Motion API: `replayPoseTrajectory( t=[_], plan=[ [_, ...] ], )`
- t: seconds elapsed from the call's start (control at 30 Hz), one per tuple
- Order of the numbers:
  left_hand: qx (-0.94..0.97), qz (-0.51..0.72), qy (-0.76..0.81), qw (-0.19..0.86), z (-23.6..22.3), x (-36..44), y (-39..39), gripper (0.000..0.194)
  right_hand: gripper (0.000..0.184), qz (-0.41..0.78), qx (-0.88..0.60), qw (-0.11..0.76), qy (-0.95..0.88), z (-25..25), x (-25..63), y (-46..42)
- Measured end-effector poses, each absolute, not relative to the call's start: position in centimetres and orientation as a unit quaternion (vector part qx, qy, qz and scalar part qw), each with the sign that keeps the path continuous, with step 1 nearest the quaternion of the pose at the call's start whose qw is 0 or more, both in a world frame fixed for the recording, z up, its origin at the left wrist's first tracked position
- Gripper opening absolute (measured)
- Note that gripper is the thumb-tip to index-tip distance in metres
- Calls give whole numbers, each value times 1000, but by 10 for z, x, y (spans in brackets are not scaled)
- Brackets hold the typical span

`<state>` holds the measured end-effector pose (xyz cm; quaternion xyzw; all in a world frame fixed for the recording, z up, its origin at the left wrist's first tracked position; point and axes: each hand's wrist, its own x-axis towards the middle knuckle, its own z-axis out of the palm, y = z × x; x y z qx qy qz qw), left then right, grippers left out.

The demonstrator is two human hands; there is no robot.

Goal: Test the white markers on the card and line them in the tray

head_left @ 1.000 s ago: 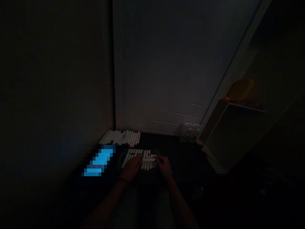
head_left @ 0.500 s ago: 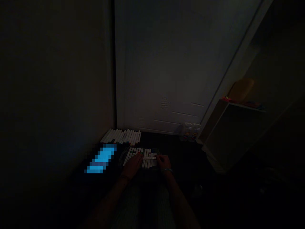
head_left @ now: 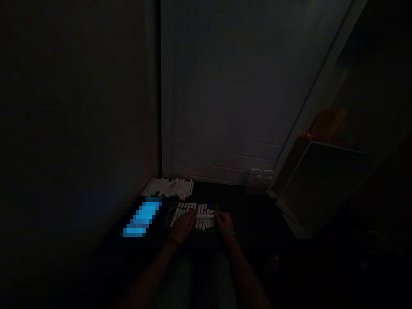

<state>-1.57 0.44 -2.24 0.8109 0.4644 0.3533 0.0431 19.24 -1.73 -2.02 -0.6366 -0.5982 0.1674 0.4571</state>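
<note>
A white marker (head_left: 204, 216) lies crosswise between my two hands, above a case (head_left: 168, 219) filled with rows of white markers. My left hand (head_left: 184, 225) is closed at the marker's left end, near a spot of red. At its right end my right hand (head_left: 224, 221) pinches it between thumb and fingers. Under it, several upright-lying markers (head_left: 200, 224) with coloured bands sit side by side. The dim light hides the fingertips' detail and much of the case's edge.
A row of loose white markers (head_left: 170, 187) lies at the back left of the dark table (head_left: 254, 219). A glowing pixelated screen (head_left: 142, 217) is left of the case. Two clear containers (head_left: 259, 181) stand by the wall; a shelf unit (head_left: 325, 184) is at right.
The whole view has shifted slightly, so everything appears a little further right and lower. Both hands stay at the marker, which remains crosswise over the case.
</note>
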Motion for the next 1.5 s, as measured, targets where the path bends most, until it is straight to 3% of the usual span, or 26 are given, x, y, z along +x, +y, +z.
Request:
replayPoseTrajectory(
  t=[1.5],
  plan=[
    [802,361,470,78,-45,-26,29,31,31,158,-639,468,-589,-12,185,-16]
  ],
)
